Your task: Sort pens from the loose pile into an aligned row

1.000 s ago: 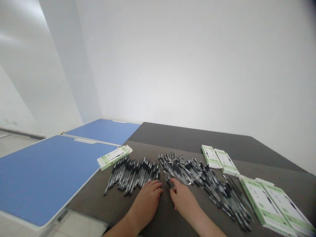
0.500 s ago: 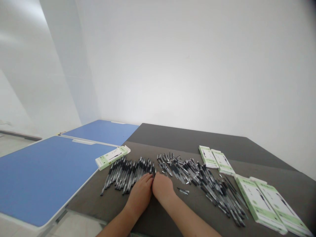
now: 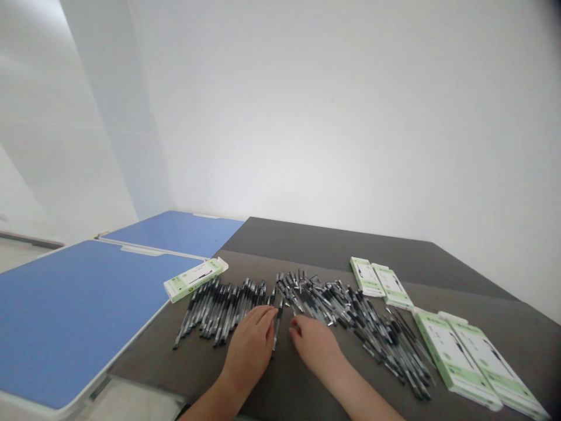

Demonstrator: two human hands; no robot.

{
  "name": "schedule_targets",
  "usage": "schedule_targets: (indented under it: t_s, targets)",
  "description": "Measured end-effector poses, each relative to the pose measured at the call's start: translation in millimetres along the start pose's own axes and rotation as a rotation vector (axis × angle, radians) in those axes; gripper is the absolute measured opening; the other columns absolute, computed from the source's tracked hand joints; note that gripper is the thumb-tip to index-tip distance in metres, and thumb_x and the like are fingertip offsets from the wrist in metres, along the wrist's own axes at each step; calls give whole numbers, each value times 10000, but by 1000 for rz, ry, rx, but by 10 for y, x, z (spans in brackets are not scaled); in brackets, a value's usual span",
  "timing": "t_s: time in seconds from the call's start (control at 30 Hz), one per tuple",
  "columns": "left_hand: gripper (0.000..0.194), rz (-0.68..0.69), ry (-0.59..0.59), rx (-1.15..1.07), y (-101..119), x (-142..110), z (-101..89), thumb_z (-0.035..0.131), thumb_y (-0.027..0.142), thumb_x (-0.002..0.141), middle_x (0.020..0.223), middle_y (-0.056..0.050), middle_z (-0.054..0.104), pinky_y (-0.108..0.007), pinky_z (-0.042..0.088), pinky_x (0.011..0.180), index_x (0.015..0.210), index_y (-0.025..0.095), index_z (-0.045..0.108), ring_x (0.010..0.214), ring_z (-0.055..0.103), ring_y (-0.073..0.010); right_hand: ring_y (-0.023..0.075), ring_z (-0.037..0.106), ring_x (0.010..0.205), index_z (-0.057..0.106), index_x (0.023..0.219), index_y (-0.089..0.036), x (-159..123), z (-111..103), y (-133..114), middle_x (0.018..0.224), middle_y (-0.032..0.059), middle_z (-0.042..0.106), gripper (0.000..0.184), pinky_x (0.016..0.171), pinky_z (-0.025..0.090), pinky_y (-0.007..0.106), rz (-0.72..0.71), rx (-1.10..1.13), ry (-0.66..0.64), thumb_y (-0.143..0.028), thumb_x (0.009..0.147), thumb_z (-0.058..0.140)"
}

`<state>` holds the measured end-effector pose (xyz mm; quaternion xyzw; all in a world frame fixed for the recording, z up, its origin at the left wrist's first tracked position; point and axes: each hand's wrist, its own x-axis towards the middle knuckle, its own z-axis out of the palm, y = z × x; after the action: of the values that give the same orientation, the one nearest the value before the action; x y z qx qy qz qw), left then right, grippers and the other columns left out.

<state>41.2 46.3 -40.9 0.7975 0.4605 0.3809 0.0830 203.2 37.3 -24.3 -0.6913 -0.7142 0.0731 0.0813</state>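
My left hand (image 3: 253, 334) rests low over the dark table, beside the right end of a row of clear-barrelled pens (image 3: 219, 313) with black grips. A single pen (image 3: 277, 327) stands out along its thumb side, with the fingers closed against it. A short gap away, my right hand (image 3: 316, 342) is curled, its thumb and fingertips drawn together. Whatever lies between those fingertips is too small to make out. Just beyond it spreads a loose heap of pens and small pen parts (image 3: 324, 295).
A green and white pen box (image 3: 196, 279) lies at the left, by the row. Two similar boxes (image 3: 368, 278) lie behind the heap, and two larger-looking ones (image 3: 456, 356) at the right. Blue-topped tables (image 3: 87, 316) adjoin the black table (image 3: 342, 234) on the left.
My hands were together over the pen; now they are apart. The right hand has shifted right towards the heap, and the pen beside the left hand has come into view.
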Motion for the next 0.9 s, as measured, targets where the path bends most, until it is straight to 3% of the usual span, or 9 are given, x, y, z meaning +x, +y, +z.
schedule_targets:
  t_s: [0.13, 0.3, 0.47, 0.63, 0.9]
  targets:
    - [305, 37, -16, -69, 169, 94, 98, 421, 150, 848, 1045, -69, 636, -391, 407, 934, 1062, 235, 621, 994, 557, -225, 236, 656, 866, 654, 895, -140, 125, -196, 539, 899, 152, 689, 342, 719, 450, 303, 169, -130, 71, -203, 912, 318]
    - [305, 27, 19, -161, 254, 306, 252, 433, 133, 830, 1006, -81, 644, -399, 407, 912, 1042, 225, 632, 961, 556, -229, 261, 653, 881, 660, 887, -90, 290, -239, 931, 970, 204, 657, 272, 710, 456, 309, 248, -244, 83, -120, 866, 391]
    - [318, -7, 65, -232, 182, 412, 343, 434, 116, 816, 990, -81, 648, -395, 408, 904, 1032, 228, 639, 954, 560, -227, 252, 660, 864, 663, 872, -89, 312, -116, 912, 936, 192, 662, 252, 722, 460, 309, 227, -275, 83, -90, 846, 413]
    - [312, -26, 62, -177, 126, 376, 368, 431, 122, 820, 976, -81, 651, -383, 426, 882, 1023, 227, 643, 939, 570, -223, 261, 662, 843, 635, 926, -88, 296, -115, 859, 941, 186, 659, 273, 690, 468, 318, 214, -268, 115, -118, 868, 370]
    - [301, -4, 67, -144, 88, 350, 409, 438, 114, 817, 974, -80, 654, -382, 440, 879, 1009, 221, 643, 940, 579, -223, 262, 668, 835, 667, 828, -102, 284, -44, 809, 896, 183, 686, 228, 699, 459, 306, 217, -222, 70, -117, 824, 439]
